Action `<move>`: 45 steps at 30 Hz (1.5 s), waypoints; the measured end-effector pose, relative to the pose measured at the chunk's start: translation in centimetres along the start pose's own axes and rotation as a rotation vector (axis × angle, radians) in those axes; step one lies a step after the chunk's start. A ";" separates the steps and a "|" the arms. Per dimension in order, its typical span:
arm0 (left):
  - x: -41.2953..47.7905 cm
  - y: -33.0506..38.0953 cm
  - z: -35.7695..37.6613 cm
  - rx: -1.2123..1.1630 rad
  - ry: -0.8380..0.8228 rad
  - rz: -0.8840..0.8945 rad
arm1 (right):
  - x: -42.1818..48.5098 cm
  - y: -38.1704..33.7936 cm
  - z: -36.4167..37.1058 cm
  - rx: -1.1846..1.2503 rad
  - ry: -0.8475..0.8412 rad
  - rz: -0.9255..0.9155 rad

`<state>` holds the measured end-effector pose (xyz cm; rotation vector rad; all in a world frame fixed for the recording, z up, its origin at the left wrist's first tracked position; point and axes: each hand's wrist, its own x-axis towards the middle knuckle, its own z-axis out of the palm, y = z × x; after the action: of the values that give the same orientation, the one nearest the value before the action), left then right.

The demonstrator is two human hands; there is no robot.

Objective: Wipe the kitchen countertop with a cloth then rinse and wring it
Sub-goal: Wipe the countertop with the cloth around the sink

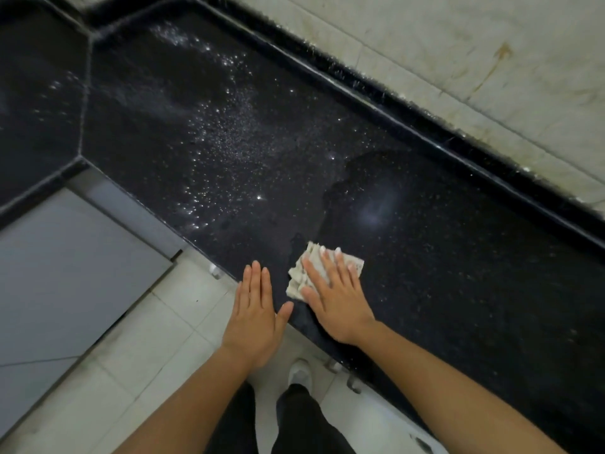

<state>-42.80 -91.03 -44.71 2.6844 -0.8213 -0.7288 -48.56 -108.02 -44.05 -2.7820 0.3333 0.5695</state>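
A black speckled stone countertop (442,257) runs diagonally across the view, with water droplets scattered over its left and middle part. A small folded beige cloth (299,273) lies near the counter's front edge. My right hand (337,299) presses flat on the cloth with straight fingers, covering most of it. My left hand (257,316) is open and flat, with its fingers at the counter's front edge just left of the cloth. A smoother patch without droplets lies beyond the cloth.
A raised black rim (409,103) borders the counter at the back, with a stained pale tiled wall (458,54) behind it. A grey panel (65,273) and white floor tiles (137,355) lie below left. My white shoe (299,371) stands by the counter base.
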 end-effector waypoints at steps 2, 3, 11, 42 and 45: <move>-0.3 -0.9 -0.5 -0.018 0.030 0.043 | -2.2 -1.5 1.3 -0.032 -0.020 -0.031; -0.3 -1.4 -0.8 -0.026 0.045 0.060 | -3.0 -2.0 1.9 -0.033 -0.036 -0.039; 3.6 -6.6 -3.9 0.158 0.158 0.081 | -1.2 -1.9 0.2 -0.007 -0.018 0.005; 4.5 -8.6 -4.8 0.247 0.093 0.229 | -5.1 -4.6 3.2 0.057 0.045 0.387; 4.3 -8.4 -5.2 0.282 0.054 0.216 | -8.3 -2.9 4.7 0.153 0.120 0.687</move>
<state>-33.13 -86.27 -45.00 2.7776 -1.2597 -0.5205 -56.81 -102.41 -44.13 -2.5113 1.3213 0.4845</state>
